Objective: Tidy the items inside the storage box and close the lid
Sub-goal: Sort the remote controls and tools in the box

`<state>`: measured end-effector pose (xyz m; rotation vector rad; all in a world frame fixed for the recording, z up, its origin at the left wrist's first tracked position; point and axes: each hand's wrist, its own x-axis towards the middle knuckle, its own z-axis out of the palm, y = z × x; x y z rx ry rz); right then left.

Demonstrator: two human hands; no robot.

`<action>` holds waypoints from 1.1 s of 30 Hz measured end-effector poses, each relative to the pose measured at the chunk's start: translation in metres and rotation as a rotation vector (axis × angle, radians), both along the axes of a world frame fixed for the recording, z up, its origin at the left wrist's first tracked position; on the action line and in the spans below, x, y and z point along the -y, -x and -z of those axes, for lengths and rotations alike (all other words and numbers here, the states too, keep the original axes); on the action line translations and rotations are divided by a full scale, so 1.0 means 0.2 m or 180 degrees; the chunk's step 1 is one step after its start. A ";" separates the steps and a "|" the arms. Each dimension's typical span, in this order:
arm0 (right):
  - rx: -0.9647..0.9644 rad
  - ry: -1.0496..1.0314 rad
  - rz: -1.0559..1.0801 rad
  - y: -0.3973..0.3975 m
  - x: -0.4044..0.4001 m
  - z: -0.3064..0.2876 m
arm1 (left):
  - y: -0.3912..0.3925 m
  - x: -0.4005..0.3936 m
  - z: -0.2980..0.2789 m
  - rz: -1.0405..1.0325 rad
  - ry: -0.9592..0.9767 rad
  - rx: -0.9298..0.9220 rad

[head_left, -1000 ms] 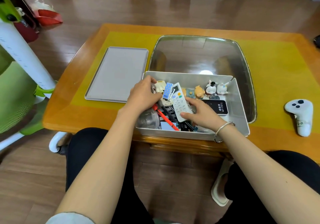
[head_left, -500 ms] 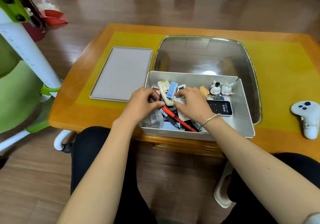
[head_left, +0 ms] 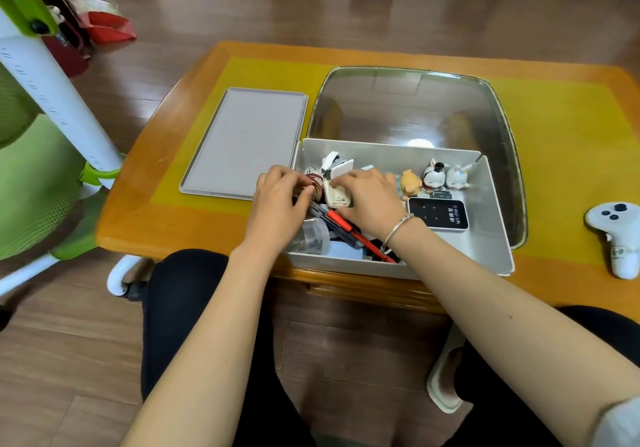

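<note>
The open grey storage box [head_left: 491,249] stands at the table's near edge, and its flat grey lid [head_left: 246,142] lies to its left. My left hand [head_left: 277,201] is at the box's left end, fingers curled round a small round dark-red item [head_left: 313,182]. My right hand [head_left: 370,197] is beside it and grips a cream-white device [head_left: 336,192] between fingers and thumb. Below the hands lie a red pen [head_left: 343,223] and a clear cup [head_left: 311,237]. A black Wi-Fi unit [head_left: 438,213] and three small figurines [head_left: 434,175] sit at the right.
A shiny metal tray [head_left: 415,107] lies behind the box on the yellow mat. A white game controller [head_left: 620,235] rests at the table's right edge. A green and white chair [head_left: 41,156] stands to the left of the table.
My right hand has let go of the white remote and moved left onto the cream-white device. My left hand has closed on the small round item. The blue-and-white item is out of sight.
</note>
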<state>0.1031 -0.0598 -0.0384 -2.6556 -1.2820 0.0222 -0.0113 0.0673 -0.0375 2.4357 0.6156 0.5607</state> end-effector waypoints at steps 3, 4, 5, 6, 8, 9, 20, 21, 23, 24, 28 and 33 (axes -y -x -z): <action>0.0086 -0.0081 -0.0056 0.00 -0.02 0.00 | 0.02 -0.01 0.01 -0.0211 0.0344 -0.0022; 0.0023 -0.0194 -0.0056 0.00 -0.02 0.00 | 0.03 -0.01 0.01 -0.0236 0.0431 -0.0196; -0.0066 -0.0358 -0.0042 0.00 -0.01 0.00 | 0.03 -0.01 0.02 -0.0221 0.0437 -0.0412; -0.0185 -0.0554 -0.0036 -0.01 0.00 0.00 | 0.03 -0.02 0.03 -0.0184 0.0364 -0.0612; -0.0499 -0.0996 -0.0082 -0.01 0.03 -0.02 | 0.03 -0.03 0.05 -0.0106 0.0148 -0.0822; -0.0640 -0.1191 -0.0121 -0.01 0.04 -0.03 | 0.03 -0.03 0.05 -0.0088 0.0058 -0.0851; -0.2094 -0.3016 0.0469 -0.02 0.24 -0.06 | 0.01 -0.07 0.09 -0.0306 -0.0351 -0.0659; -0.2176 -0.3132 0.0549 -0.02 0.25 -0.06 | 0.01 -0.08 0.09 -0.0312 -0.0364 -0.0652; -0.2261 -0.3301 0.0682 -0.03 0.29 -0.06 | 0.01 -0.09 0.09 -0.0334 -0.0382 -0.0641; -0.2254 -0.3342 0.0708 -0.03 0.30 -0.06 | 0.01 -0.09 0.09 -0.0347 -0.0383 -0.0624; -0.2134 -0.3222 0.0614 -0.03 0.33 -0.07 | 0.01 -0.08 0.09 -0.0390 -0.0385 -0.0562; -0.2276 -0.3124 0.0676 -0.03 0.32 -0.05 | 0.02 -0.10 0.08 -0.0265 -0.0283 -0.0669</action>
